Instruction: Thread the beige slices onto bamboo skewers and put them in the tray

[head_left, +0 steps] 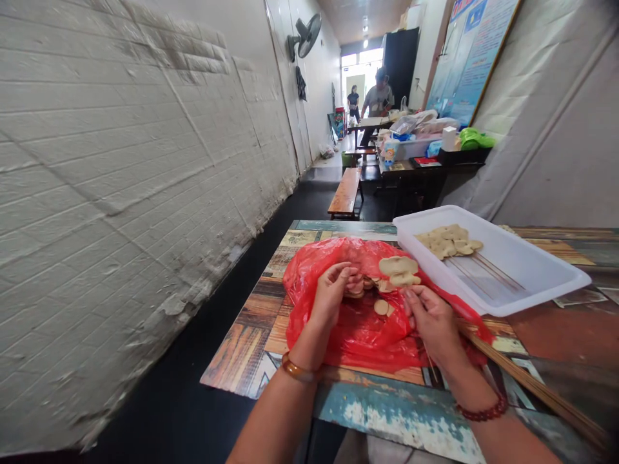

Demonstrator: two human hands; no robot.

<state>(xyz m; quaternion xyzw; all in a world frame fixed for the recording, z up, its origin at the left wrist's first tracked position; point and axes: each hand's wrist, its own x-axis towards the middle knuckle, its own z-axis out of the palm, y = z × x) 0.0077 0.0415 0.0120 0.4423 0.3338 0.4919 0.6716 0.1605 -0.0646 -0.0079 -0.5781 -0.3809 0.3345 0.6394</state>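
Observation:
My right hand (432, 319) is closed in a pinch just below several pale, flat round slices (400, 270), which look threaded together on a skewer mostly hidden by the fingers. My left hand (333, 291) is curled with its fingertips together at the left of the slices; whatever it pinches is too small to make out. Beneath both hands lies a crumpled red plastic bag (309, 270), spread open. Loose round slices (381, 307) lie in it, some partly hidden by my left hand. A bundle of thin wooden skewers (536, 386) rests on the table beside my right forearm.
A white plastic tray (546, 283) at the right holds skewered slices (447, 241). The patterned table (242, 348) ends at the left above a dark floor. Beyond stand a wooden bench (345, 191), a cluttered table (411, 166) and two people (378, 98). A brick-patterned wall runs along the left.

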